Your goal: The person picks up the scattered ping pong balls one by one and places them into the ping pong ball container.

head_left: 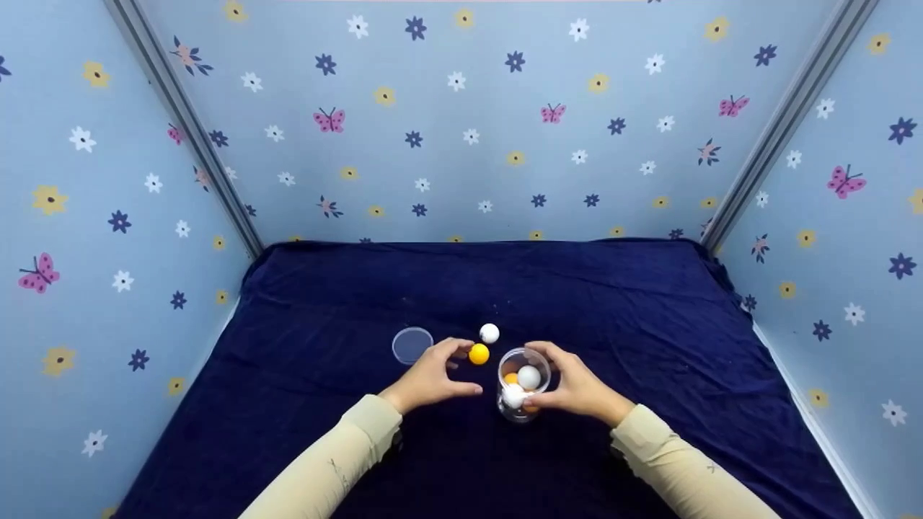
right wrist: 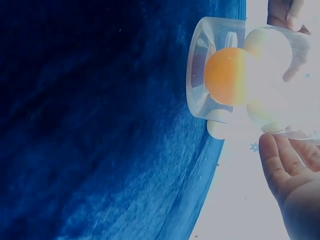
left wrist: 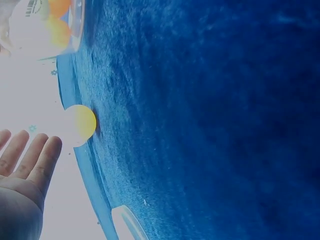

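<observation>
A clear plastic tub stands upright in the head view with white and orange balls inside. My right hand grips its right side, fingers at the far rim and thumb on the near wall. In the right wrist view, an orange ball shows through the tub. To the left, my left hand has fingers and thumb spread apart, and its fingertips are beside a loose orange ball. The left wrist view shows the fingers extended, with the ball beyond them. A loose white ball lies just behind the orange one.
A round clear lid lies left of the left hand. Dark blue cloth covers the table, with a few creases. Flower-patterned walls stand at the back and both sides, with grey posts at the corners.
</observation>
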Available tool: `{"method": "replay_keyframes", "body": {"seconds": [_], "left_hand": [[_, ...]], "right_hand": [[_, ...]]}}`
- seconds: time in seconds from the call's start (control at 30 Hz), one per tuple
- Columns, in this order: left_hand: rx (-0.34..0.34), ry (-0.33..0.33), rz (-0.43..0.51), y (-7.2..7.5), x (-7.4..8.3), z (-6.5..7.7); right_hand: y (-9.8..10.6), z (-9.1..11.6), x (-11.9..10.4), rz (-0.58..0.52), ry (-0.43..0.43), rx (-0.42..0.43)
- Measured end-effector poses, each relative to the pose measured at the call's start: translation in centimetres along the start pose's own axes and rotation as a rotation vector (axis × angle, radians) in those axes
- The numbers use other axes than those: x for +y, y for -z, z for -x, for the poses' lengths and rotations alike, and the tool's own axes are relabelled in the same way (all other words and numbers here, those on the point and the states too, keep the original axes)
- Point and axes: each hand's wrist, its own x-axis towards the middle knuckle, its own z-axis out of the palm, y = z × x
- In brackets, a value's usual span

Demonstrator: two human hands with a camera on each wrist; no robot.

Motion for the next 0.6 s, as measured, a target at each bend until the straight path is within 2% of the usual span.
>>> {"method": "replay_keyframes", "body": {"seconds": [0.33, 0.6], "left_hand": [[0.001, 0.025, -0.050, -0.1, -0.5, -1.2], [0.019, 0.023, -0.052, -0.3, -1.1, -1.7]], "right_hand": [[0.9, 0.8, 0.6, 0.026, -0.003, 0.017], [1.0, 1.1, 1.3, 0.026, -0.001, 0.029]]}}
